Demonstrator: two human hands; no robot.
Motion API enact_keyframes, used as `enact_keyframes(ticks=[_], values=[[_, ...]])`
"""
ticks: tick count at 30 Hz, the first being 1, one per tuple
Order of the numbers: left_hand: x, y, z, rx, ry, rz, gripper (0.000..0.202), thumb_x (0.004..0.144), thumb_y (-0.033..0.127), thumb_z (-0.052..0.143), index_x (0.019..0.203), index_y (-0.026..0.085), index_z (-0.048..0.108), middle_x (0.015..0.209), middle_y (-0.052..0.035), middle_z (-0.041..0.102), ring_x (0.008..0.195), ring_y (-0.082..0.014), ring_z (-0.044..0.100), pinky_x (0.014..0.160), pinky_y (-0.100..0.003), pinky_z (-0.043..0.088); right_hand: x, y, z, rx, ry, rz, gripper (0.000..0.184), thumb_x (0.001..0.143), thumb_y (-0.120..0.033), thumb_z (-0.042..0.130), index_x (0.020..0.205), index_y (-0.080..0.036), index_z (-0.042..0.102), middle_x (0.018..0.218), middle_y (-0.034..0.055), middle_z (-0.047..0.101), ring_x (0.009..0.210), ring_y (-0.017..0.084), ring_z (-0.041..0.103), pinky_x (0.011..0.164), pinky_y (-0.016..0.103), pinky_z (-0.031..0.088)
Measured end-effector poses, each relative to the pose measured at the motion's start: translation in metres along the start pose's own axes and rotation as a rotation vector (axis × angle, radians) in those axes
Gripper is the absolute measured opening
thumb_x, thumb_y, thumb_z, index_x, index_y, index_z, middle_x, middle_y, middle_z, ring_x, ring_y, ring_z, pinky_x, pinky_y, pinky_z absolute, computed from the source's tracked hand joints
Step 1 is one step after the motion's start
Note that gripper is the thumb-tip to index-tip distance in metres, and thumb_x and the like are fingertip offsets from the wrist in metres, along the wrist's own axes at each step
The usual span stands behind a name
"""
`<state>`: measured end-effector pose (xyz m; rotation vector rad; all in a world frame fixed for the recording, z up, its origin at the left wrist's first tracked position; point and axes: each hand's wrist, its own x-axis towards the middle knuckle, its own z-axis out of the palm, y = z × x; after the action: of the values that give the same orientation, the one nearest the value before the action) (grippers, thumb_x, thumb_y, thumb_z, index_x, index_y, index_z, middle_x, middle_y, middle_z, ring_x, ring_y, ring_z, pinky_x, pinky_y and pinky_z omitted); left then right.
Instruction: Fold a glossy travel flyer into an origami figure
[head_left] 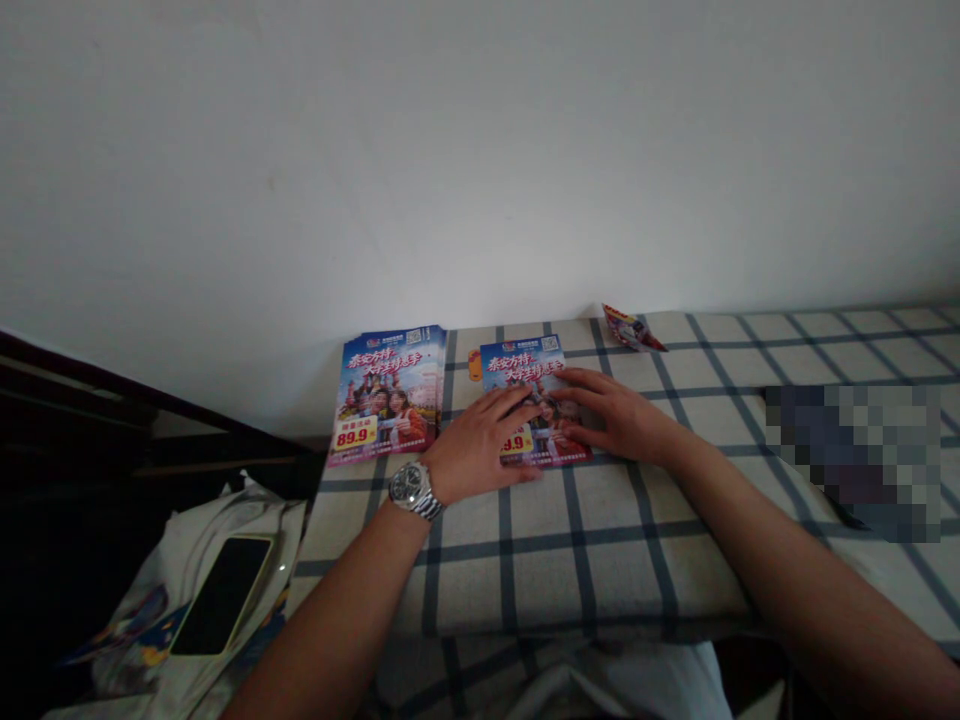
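Note:
A printed flyer [525, 362] lies flat on the checked tablecloth in front of me, with a blue top and a QR code at its upper right. Across its lower left part rests my left hand [480, 445], fingers spread, a metal watch [415, 490] on the wrist. My right hand [619, 415] touches the flyer's right side with its fingers apart. Neither hand grips it. Whether more sheets lie under this flyer I cannot tell. Left of it is a stack of matching flyers [386, 395], its sheets slightly fanned at the edges.
A folded colourful paper [632, 330] stands near the wall, behind my right hand. A small orange item [475, 366] lies between the flyers. On the right is a dark, pixelated object [847, 460]. A phone [223, 595] rests on a white bag [187, 530] at lower left.

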<state>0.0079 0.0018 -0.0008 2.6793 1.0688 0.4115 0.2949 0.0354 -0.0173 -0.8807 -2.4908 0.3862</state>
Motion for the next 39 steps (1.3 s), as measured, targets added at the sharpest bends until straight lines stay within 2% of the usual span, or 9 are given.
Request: enact_keyframes(ticks=[4,10,13,19,28,31,34,36,39], values=[[0.0,0.001,-0.002,-0.008,0.008,0.016,0.083,0.082,0.064,0.078,0.149,0.025,0.049,0.161,-0.0131,0.042,0.148,-0.0337,0.042,0.125,-0.054,0.035,-0.001,0.001,0.0,0.007,-0.017,0.013,0.051,0.095,-0.039,0.07,0.143,-0.026,0.059,0.157,0.0147,0.05,0.145,0.033,0.049,0.119,0.056,0.045],[0.001,0.005,-0.004,-0.046,0.02,0.031,0.062,0.083,0.049,0.081,0.135,0.024,0.058,0.151,-0.0111,0.051,0.139,-0.0316,0.05,0.121,-0.052,0.041,-0.001,0.002,0.001,0.005,-0.005,0.004,0.052,0.094,-0.038,0.071,0.143,-0.024,0.06,0.156,0.0162,0.052,0.144,0.033,0.051,0.118,0.054,0.046],[0.002,0.005,-0.004,-0.055,0.024,0.036,0.058,0.083,0.047,0.081,0.132,0.023,0.059,0.15,-0.0114,0.051,0.138,-0.0321,0.05,0.12,-0.053,0.042,-0.001,0.002,0.001,0.003,-0.006,0.007,0.053,0.094,-0.038,0.071,0.143,-0.025,0.06,0.156,0.0156,0.051,0.144,0.033,0.051,0.118,0.056,0.046],[0.002,0.007,-0.004,-0.056,0.035,0.039,0.052,0.085,0.043,0.078,0.131,0.023,0.06,0.149,-0.0122,0.051,0.137,-0.033,0.051,0.119,-0.055,0.042,-0.001,0.001,0.001,0.001,-0.003,0.022,0.053,0.093,-0.039,0.072,0.144,-0.027,0.059,0.156,0.0137,0.052,0.144,0.032,0.051,0.117,0.057,0.046],[0.004,0.006,-0.004,-0.054,0.052,0.03,0.035,0.094,0.034,0.067,0.126,0.022,0.063,0.146,-0.0113,0.055,0.135,-0.0299,0.053,0.119,-0.053,0.044,-0.001,-0.003,-0.003,0.03,-0.014,0.014,0.052,0.098,-0.043,0.066,0.144,-0.022,0.059,0.156,0.0173,0.051,0.146,0.033,0.049,0.119,0.056,0.044],[0.004,0.005,-0.003,-0.058,0.06,0.035,0.03,0.098,0.032,0.062,0.125,0.021,0.063,0.145,-0.0106,0.056,0.134,-0.0282,0.054,0.118,-0.051,0.045,-0.001,-0.005,-0.007,0.052,-0.023,0.004,0.055,0.093,-0.049,0.071,0.14,-0.022,0.062,0.154,0.0172,0.053,0.146,0.034,0.048,0.118,0.057,0.045],[0.005,0.004,-0.002,-0.058,0.072,0.043,0.027,0.098,0.03,0.062,0.124,0.022,0.064,0.146,-0.0103,0.056,0.133,-0.0279,0.054,0.117,-0.051,0.046,-0.002,-0.007,-0.011,0.089,-0.043,-0.026,0.064,0.083,-0.054,0.081,0.138,-0.027,0.063,0.153,0.0141,0.054,0.147,0.035,0.046,0.119,0.058,0.043],[0.005,0.003,-0.001,-0.054,0.072,0.047,0.025,0.098,0.029,0.061,0.123,0.022,0.064,0.146,-0.0104,0.056,0.133,-0.0277,0.055,0.117,-0.051,0.047,-0.003,-0.006,-0.011,0.095,-0.055,-0.049,0.069,0.078,-0.053,0.086,0.138,-0.028,0.063,0.154,0.0133,0.054,0.148,0.036,0.045,0.121,0.06,0.039],[0.006,0.002,-0.001,-0.056,0.071,0.051,0.024,0.1,0.028,0.06,0.123,0.022,0.064,0.145,-0.0098,0.057,0.133,-0.0271,0.055,0.117,-0.051,0.047,-0.003,-0.003,-0.01,0.075,-0.097,-0.06,0.066,0.08,-0.048,0.085,0.138,-0.028,0.062,0.153,0.0123,0.056,0.147,0.035,0.047,0.124,0.063,0.032]])
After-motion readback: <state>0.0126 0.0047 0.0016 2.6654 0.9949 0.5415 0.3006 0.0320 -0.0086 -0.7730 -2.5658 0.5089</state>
